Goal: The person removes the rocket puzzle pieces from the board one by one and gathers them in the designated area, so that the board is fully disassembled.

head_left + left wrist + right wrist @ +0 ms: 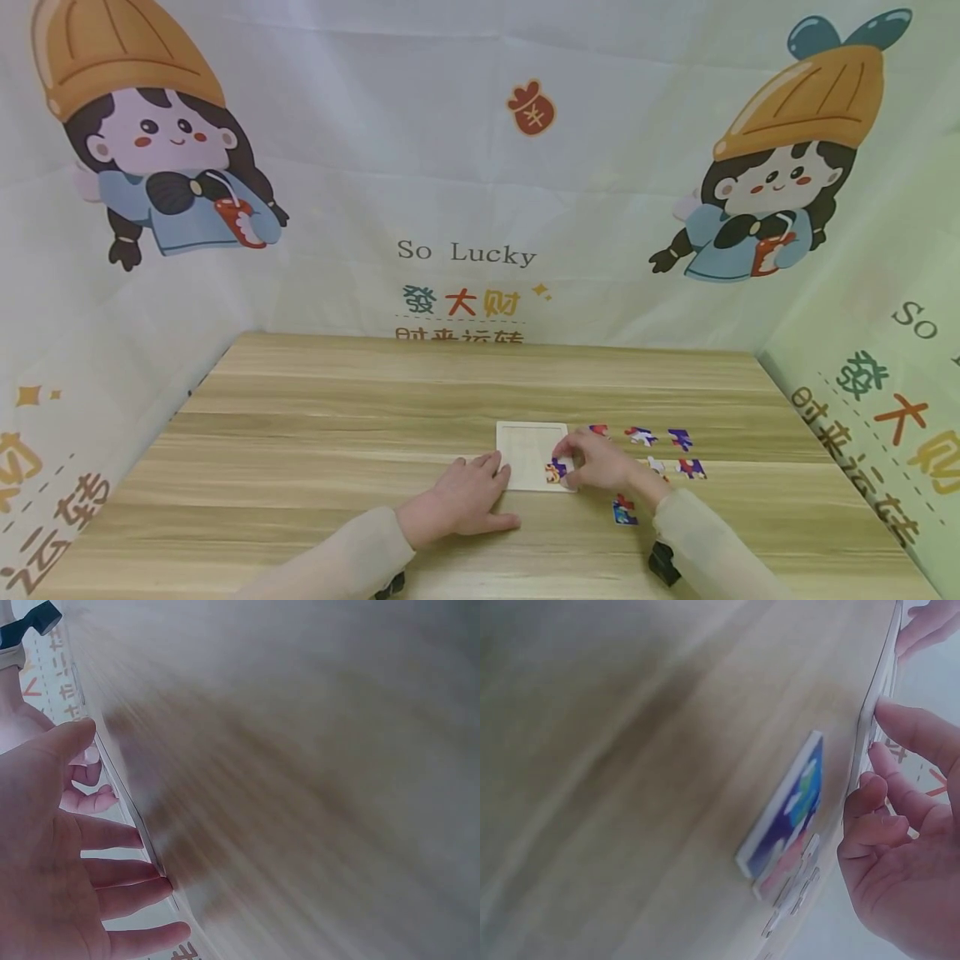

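A pale, square puzzle tray [525,458] lies on the table. My left hand [467,493] rests at its left edge with the fingers spread and fairly straight; the left wrist view shows the same hand [67,855] with fingertips along the rim. At the tray's lower right corner, my right hand [600,460] pinches a purple and orange jigsaw piece [555,472] between thumb and forefinger. In the right wrist view the other fingers of the right hand [907,847] are curled, and the pinched piece is hidden.
Several loose jigsaw pieces lie right of the tray, among them a purple one [680,439], a red and purple one [691,468] and a blue and red one [624,510] below my right wrist. Printed cloth [337,167] hangs behind the wooden table [315,417].
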A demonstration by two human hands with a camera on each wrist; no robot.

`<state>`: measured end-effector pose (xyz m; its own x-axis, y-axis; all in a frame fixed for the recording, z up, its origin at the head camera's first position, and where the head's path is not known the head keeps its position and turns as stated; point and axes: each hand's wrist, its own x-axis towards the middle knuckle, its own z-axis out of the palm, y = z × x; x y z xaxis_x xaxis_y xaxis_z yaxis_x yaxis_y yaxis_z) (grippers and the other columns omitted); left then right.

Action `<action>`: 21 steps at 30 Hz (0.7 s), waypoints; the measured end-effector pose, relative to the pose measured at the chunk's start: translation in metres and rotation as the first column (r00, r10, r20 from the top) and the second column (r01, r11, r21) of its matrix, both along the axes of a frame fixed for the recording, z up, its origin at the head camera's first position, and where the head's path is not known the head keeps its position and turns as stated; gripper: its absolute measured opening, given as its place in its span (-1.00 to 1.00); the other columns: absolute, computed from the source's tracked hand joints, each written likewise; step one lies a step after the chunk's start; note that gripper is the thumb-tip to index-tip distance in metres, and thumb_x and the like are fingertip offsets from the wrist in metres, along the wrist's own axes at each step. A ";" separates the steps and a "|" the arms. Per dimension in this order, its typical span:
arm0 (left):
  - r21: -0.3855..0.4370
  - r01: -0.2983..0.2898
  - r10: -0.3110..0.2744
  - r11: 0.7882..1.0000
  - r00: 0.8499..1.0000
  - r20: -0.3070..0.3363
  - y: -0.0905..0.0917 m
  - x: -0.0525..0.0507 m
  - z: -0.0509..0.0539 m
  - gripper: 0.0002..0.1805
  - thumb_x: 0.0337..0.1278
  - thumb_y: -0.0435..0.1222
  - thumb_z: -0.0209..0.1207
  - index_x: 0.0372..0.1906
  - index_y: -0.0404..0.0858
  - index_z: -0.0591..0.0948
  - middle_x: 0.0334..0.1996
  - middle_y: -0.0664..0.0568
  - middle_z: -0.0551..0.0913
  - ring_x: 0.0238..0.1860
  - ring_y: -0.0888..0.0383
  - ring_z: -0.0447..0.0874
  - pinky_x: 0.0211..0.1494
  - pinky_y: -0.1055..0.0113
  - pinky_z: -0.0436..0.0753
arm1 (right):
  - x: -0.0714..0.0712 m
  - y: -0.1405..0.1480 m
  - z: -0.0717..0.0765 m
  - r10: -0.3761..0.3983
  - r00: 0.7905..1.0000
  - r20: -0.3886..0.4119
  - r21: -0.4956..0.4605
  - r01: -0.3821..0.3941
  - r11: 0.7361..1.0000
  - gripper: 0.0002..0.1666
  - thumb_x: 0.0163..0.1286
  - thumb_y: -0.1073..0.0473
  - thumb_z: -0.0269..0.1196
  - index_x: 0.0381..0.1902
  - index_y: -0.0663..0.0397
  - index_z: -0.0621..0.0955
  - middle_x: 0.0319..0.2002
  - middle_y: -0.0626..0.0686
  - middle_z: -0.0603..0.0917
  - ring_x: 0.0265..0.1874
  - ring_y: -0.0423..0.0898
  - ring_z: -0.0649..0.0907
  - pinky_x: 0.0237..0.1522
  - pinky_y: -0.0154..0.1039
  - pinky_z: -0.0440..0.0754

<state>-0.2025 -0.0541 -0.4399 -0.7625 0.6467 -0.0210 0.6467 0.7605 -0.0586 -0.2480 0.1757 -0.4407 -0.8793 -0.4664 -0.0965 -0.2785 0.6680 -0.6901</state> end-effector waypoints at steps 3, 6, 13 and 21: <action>0.001 -0.001 0.001 1.000 1.000 0.006 0.000 0.000 0.000 -0.19 -0.01 0.26 -0.08 0.16 -0.30 0.38 0.13 -0.20 0.34 0.13 -0.02 0.30 0.03 0.03 0.37 | -0.002 -0.002 0.002 0.002 1.000 0.023 -0.021 -0.002 1.000 -0.63 -0.12 0.39 0.32 -0.29 0.10 0.51 -0.32 0.00 0.40 -0.33 -0.06 0.38 -0.28 -0.18 0.35; -0.002 -0.002 0.002 1.000 1.000 0.007 0.000 0.000 0.000 -0.19 -0.01 0.26 -0.08 0.16 -0.30 0.38 0.14 -0.20 0.34 0.13 -0.02 0.30 0.03 0.02 0.37 | -0.003 -0.003 0.002 0.021 0.999 0.037 -0.043 -0.019 0.999 -0.62 -0.13 0.43 0.31 -0.30 0.12 0.46 -0.35 0.03 0.41 -0.37 -0.06 0.38 -0.34 -0.20 0.35; -0.008 0.002 -0.002 1.000 1.000 -0.009 0.000 0.000 0.000 -0.19 -0.01 0.26 -0.08 0.15 -0.30 0.39 0.13 -0.19 0.35 0.12 -0.01 0.31 0.01 0.03 0.39 | -0.003 -0.002 0.002 0.042 0.998 0.055 -0.071 -0.038 0.997 -0.61 -0.07 0.44 0.26 -0.27 0.09 0.39 -0.39 0.02 0.44 -0.46 -0.08 0.41 -0.47 -0.22 0.39; -0.009 0.000 0.001 1.000 1.000 0.015 0.000 -0.001 0.000 -0.19 0.00 0.26 -0.09 0.17 -0.30 0.37 0.14 -0.20 0.33 0.14 -0.02 0.29 0.03 0.02 0.37 | 0.000 0.000 0.001 0.049 0.989 0.137 -0.164 -0.026 0.986 -0.67 0.05 0.47 0.18 -0.24 0.14 0.37 -0.39 0.09 0.44 -0.66 -0.11 0.42 -0.69 -0.31 0.40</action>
<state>-0.2031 -0.0544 -0.4400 -0.7624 0.6460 -0.0380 0.6471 0.7604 -0.0559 -0.2477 0.1757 -0.4395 -0.8439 -0.5185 -0.1382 -0.1947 0.5359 -0.8216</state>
